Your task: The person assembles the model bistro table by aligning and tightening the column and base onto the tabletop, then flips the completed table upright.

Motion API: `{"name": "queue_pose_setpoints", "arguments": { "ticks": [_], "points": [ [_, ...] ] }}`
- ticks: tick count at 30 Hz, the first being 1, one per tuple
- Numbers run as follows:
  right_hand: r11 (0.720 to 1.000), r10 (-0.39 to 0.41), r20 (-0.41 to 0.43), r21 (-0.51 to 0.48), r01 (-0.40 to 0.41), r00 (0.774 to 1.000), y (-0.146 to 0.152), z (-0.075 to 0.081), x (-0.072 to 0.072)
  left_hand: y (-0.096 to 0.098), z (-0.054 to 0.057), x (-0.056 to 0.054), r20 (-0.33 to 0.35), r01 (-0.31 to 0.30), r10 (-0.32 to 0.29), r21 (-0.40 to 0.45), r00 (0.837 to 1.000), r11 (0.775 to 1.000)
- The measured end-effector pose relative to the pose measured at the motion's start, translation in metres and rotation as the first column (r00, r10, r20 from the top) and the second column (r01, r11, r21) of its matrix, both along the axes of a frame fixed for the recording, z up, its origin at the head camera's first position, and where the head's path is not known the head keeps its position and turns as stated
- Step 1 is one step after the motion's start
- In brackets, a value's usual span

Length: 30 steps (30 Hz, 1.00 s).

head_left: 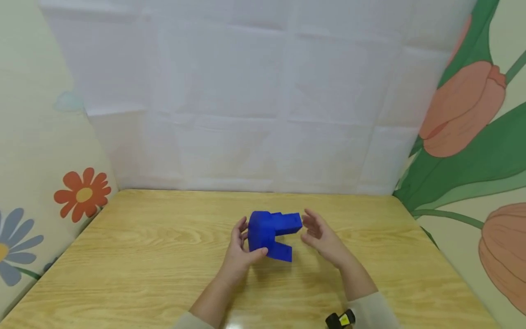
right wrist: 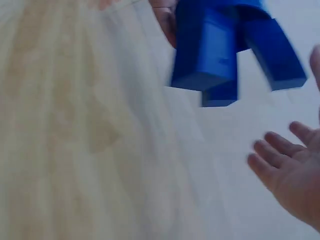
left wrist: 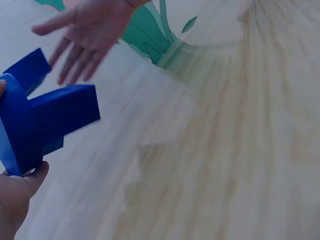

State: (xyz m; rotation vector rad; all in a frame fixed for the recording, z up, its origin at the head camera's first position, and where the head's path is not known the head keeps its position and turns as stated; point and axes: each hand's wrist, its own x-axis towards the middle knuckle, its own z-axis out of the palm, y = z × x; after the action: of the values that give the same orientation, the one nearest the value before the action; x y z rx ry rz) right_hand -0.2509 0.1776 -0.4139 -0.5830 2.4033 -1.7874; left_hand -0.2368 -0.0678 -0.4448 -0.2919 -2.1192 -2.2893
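Observation:
A blue stool-shaped piece (head_left: 261, 230), with a thick round disc and several block-like legs, is held above the table, tipped on its side so the legs point right. My left hand (head_left: 241, 252) grips the disc's rim, thumb on the near side and fingers behind. In the left wrist view, the blue piece (left wrist: 62, 112) shows its square leg ends. Just right of the legs, my right hand (head_left: 326, 240) holds nothing, its fingers spread and apart from the piece. The right wrist view shows that palm (right wrist: 300, 172) below and beside the legs (right wrist: 217, 55).
Beneath the hands lies a wood-grain table (head_left: 164, 256). A creased white cloth (head_left: 230, 91) hangs behind its far edge. Flower-patterned walls (head_left: 460, 109) stand at both sides. A black device with a yellow label (head_left: 344, 320) sits at the right wrist.

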Motion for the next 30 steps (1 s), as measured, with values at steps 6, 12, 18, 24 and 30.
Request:
{"name": "queue_pose_setpoints", "arguments": {
  "ticks": [6, 12, 18, 24, 30],
  "points": [
    [0.976, -0.031, -0.181, 0.207, 0.068, 0.983, -0.016, 0.026, 0.006, -0.001, 0.005, -0.003, -0.036, -0.035, 0.028, -0.212, 0.999, 0.977],
    [0.947, 0.088, -0.114, 0.316, -0.048, 0.99, -0.032, 0.032, 0.005, 0.001, 0.016, -0.006, -0.082, -0.007, -0.025, -0.367, 0.996, 0.93],
    [0.973, 0.027, -0.062, 0.23, -0.012, 0.998, -0.035, 0.013, -0.002, -0.001, 0.022, -0.01, -0.097, -0.002, -0.045, -0.437, 0.994, 0.899],
    [0.996, -0.031, 0.0, 0.084, 0.031, 1.0, -0.036, -0.004, -0.008, -0.005, 0.021, -0.02, -0.071, 0.043, -0.077, -0.391, 0.995, 0.919],
    [0.999, -0.041, 0.084, -0.01, 0.042, 0.996, -0.032, -0.015, -0.013, -0.005, 0.014, -0.029, -0.017, 0.11, -0.118, -0.248, 0.993, 0.963]
  ]
}}
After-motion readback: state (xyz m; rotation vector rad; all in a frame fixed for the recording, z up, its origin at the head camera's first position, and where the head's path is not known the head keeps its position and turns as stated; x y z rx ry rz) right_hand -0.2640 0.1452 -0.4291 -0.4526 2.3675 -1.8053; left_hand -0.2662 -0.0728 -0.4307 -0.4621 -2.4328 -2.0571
